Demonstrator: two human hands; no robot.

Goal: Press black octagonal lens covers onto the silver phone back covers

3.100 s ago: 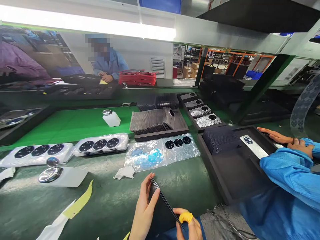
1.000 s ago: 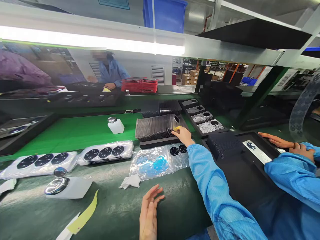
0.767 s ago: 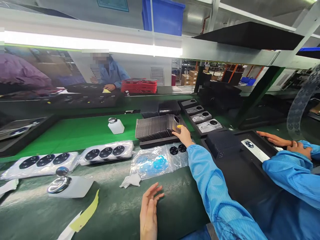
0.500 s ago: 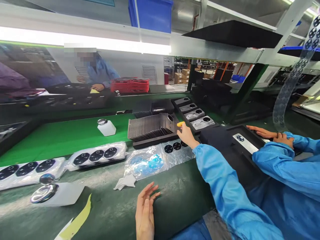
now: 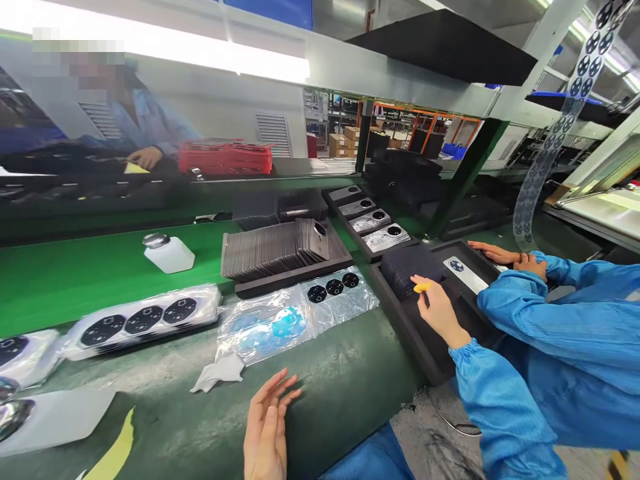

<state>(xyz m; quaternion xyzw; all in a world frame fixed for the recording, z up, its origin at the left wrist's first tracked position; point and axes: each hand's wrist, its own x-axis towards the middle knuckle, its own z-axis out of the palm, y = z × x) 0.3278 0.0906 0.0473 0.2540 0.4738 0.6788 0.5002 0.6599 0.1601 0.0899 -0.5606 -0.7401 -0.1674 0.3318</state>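
My left hand [image 5: 270, 427] is held above the green work surface, fingers loosely stretched and nothing in them. My right hand [image 5: 441, 313] reaches over a black tray [image 5: 407, 333] on the right, its fingers extended and apart by the near edge of a stack of dark thin plates [image 5: 407, 267]. A yellow cover [image 5: 423, 288], apparently a finger cot, sits on one of its fingertips. Left of that tray, a row of upright dark grey plates [image 5: 270, 247] leans in another black tray [image 5: 300, 277]. In front lies a clear plastic sheet [image 5: 335, 303] with round black stickers.
A co-worker's hands [image 5: 510, 260] are at the right, by a plate with a black disc [image 5: 465, 273]. Bagged sticker sheets [image 5: 145, 320], a white bottle [image 5: 170, 253], a crumpled tissue [image 5: 220, 371] and a yellow strip [image 5: 115, 453] lie leftward. A tray of silvery plates [image 5: 385, 237] stands behind.
My right hand has moved right, from beside the upright plates to the stack of dark plates in the right tray. The view has turned right; my left hand stays open.
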